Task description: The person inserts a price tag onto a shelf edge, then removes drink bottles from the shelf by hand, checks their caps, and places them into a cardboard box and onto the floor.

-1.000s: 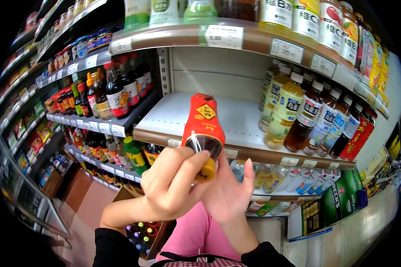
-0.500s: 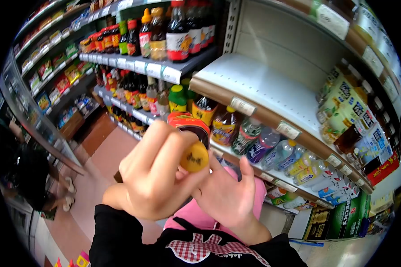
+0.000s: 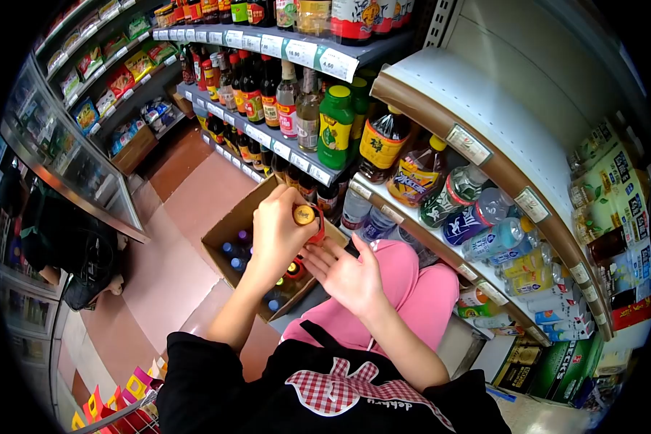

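My left hand [image 3: 276,228] is wrapped round the neck of a bottle with a yellow cap [image 3: 304,215] and a red label, held upright. Its lower part is largely hidden by my fingers. Right beside it, my right hand [image 3: 343,278] is palm up with its fingers spread, the fingertips close to the bottle's side. Below both hands stands an open cardboard box [image 3: 217,235] with several capped bottles [image 3: 237,265] in it, some with blue or purple caps, others red and yellow.
Shelves of sauce bottles [image 3: 267,98] run across the upper left. A white shelf board [image 3: 477,90] rises to the right, above rows of drink bottles [image 3: 484,239]. At the left a person in black [image 3: 65,239] is near a glass cabinet [image 3: 65,166]. Green cartons [image 3: 568,365] stand low right.
The view has turned down and left, bringing the box and floor into sight. Both hands and the bottle have moved down over the box. The bottle's cap now points up at me.
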A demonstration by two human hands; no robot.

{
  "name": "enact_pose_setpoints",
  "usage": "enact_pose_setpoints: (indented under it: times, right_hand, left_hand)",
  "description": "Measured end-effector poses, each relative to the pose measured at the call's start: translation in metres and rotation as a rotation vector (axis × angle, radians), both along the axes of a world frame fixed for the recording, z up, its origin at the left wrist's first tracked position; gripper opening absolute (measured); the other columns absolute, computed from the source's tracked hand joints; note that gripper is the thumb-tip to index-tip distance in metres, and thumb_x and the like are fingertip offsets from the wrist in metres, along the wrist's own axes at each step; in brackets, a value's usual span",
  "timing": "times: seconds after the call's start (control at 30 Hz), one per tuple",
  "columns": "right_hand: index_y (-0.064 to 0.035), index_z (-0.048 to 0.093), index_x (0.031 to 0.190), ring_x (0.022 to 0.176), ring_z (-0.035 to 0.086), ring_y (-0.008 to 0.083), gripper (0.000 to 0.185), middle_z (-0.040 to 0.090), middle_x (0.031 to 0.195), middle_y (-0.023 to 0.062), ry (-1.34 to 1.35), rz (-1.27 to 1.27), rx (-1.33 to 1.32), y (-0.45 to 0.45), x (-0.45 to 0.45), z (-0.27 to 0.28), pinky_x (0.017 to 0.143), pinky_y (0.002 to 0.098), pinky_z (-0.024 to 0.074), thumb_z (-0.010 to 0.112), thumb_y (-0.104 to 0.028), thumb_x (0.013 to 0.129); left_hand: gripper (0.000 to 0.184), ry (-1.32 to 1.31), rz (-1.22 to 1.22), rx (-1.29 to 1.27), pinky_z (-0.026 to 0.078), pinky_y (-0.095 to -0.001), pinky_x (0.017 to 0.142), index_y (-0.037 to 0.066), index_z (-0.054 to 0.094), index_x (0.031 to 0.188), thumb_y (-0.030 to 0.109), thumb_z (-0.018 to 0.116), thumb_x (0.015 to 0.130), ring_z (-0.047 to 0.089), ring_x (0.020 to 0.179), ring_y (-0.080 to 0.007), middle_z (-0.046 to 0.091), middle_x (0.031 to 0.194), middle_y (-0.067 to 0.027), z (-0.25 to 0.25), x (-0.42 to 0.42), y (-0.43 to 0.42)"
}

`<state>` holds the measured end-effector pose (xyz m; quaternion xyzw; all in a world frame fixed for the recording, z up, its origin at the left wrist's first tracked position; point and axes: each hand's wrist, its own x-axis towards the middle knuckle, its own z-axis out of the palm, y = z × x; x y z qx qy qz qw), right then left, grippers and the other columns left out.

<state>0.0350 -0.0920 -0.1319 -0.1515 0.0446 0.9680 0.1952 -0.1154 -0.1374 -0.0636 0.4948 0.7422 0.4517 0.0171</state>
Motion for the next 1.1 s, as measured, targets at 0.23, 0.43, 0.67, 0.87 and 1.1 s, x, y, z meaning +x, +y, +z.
enact_pose_setpoints:
  times: [0.23,0.43,0.67,0.87,1.1]
  right_hand:
    - [-0.0084,0.022,0.151,0.141,0.03,0.039,0.066,0.027,0.155,0.0135,-0.151,-0.051,0.161,0.01,0.031,-0.027,0.117,0.05,0.0235,0.048,-0.037,0.097]
    - [-0.0121,0.023,0.153,0.141,0.03,0.0371,0.065,0.023,0.158,0.0128,-0.157,-0.034,0.212,0.014,0.048,-0.046,0.116,0.0503,0.0246,0.046,-0.038,0.097]
    - [-0.0133,0.022,0.154,0.14,0.032,0.0365,0.067,0.024,0.158,0.0127,-0.178,-0.01,0.231,0.014,0.05,-0.05,0.116,0.0504,0.0249,0.046,-0.038,0.096]
    - [-0.0137,0.021,0.154,0.141,0.032,0.0364,0.068,0.023,0.158,0.0128,-0.23,-0.028,0.25,0.019,0.054,-0.047,0.116,0.0507,0.0249,0.045,-0.039,0.096]
    - [-0.014,0.022,0.154,0.141,0.032,0.0356,0.068,0.025,0.158,0.0127,-0.225,-0.034,0.236,0.02,0.056,-0.055,0.115,0.0508,0.0253,0.047,-0.039,0.096]
  left_hand:
    - [0.03,-0.097,0.06,-0.246,0.051,-0.043,0.068,-0.003,0.057,0.075,0.01,0.076,0.058,0.062,0.074,-0.0378,0.061,0.079,-0.0187,-0.092,-0.008,0.012]
    - [0.032,-0.12,0.1,-0.361,0.05,-0.0431,0.065,-0.001,0.056,0.072,0.013,0.079,0.056,0.061,0.07,-0.0368,0.061,0.073,-0.0184,-0.168,-0.011,0.019]
    - [0.033,-0.148,0.135,-0.437,0.049,-0.0403,0.059,0.001,0.054,0.067,0.017,0.08,0.054,0.061,0.06,-0.033,0.06,0.062,-0.0169,-0.231,-0.011,0.027]
    - [0.034,-0.324,0.132,-0.67,0.054,-0.0434,0.067,0.0,0.061,0.071,0.021,0.081,0.054,0.067,0.073,-0.036,0.067,0.075,-0.0183,-0.289,-0.017,0.034]
    - [0.042,-0.391,0.173,-0.887,0.056,-0.0419,0.074,0.002,0.067,0.084,0.025,0.085,0.054,0.07,0.086,-0.033,0.07,0.086,-0.0179,-0.333,-0.018,0.037]
